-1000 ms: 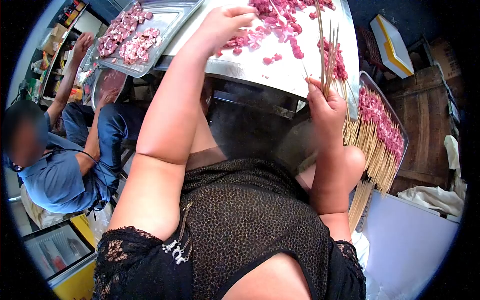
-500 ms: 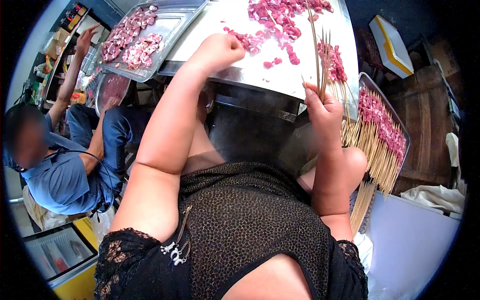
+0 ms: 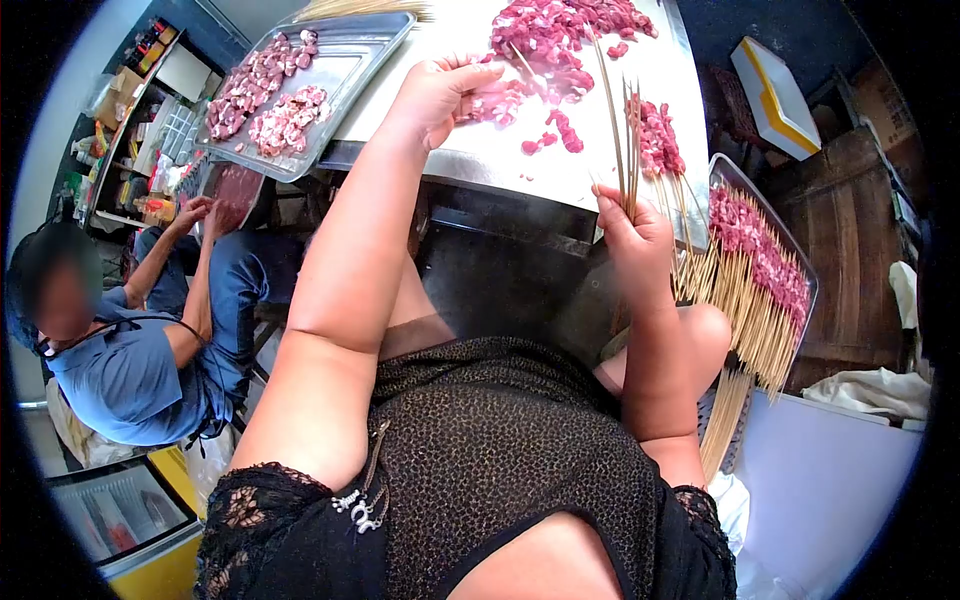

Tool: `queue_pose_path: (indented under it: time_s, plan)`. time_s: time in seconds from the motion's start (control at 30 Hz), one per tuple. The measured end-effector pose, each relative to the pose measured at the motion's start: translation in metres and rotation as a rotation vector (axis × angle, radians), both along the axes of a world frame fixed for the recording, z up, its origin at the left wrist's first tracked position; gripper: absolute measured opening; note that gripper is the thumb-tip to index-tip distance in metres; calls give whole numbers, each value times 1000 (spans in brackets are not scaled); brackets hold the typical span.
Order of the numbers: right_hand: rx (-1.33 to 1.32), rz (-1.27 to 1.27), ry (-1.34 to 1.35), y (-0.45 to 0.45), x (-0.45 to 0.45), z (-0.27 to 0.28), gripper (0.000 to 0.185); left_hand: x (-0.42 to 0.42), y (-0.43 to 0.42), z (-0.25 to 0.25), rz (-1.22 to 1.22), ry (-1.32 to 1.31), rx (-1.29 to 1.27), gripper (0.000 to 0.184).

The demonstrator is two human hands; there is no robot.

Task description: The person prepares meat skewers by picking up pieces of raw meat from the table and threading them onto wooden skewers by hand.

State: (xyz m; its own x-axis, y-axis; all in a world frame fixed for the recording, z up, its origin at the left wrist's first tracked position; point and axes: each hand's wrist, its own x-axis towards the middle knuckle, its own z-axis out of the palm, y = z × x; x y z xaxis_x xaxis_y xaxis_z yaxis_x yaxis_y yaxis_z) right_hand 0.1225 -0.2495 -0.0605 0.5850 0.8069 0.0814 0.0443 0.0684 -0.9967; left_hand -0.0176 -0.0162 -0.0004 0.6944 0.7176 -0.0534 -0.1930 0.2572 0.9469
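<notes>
My right hand [image 3: 636,240] is closed around a small bunch of bamboo skewers [image 3: 630,150] that point up over the table's front edge. Left of it, my left hand [image 3: 436,100] is raised at the near side of a pile of raw meat pieces [image 3: 560,40]. Its fingertips come together beside the meat, and what they pinch, if anything, is hidden. A few loose meat pieces [image 3: 566,130] lie between my hands. Just beyond my right hand, skewers loaded with meat [image 3: 660,140] rest on the table's right side.
A metal tray [image 3: 350,75] with meat chunks stands at the table's left. To the right, another tray [image 3: 808,262] holds many loaded skewers; bare skewers [image 3: 725,420] lie below it. A person in a blue shirt [image 3: 120,370] sits at left. A white-and-yellow box [image 3: 775,100] is at back right.
My left hand has turned from a fist-like shape to fingers reaching toward the meat. My right hand has shifted slightly left with the skewers. The other person's raised hand has come down.
</notes>
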Motion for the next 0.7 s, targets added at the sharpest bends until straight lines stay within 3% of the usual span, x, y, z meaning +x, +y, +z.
queue_pose_path:
  time_s: [0.07, 0.2, 0.3, 0.4, 0.7]
  plan:
    - [2, -2, 4, 0, 0, -1, 18, 2, 2, 0, 98, 157, 67, 20]
    - [29, 44, 4, -1, 3, -5, 18, 12, 0, -2, 224, 99, 166, 22]
    - [-20, 39, 3, -1, -4, -4, 18, 14, 4, -5, 180, -23, 31, 25]
    - [-50, 39, -25, 0, -7, -3, 17, 14, 6, -5, -19, -167, -165, 30]
    - [-22, -8, -76, 2, -7, -4, 16, 17, -7, 8, -82, -270, -150, 30]
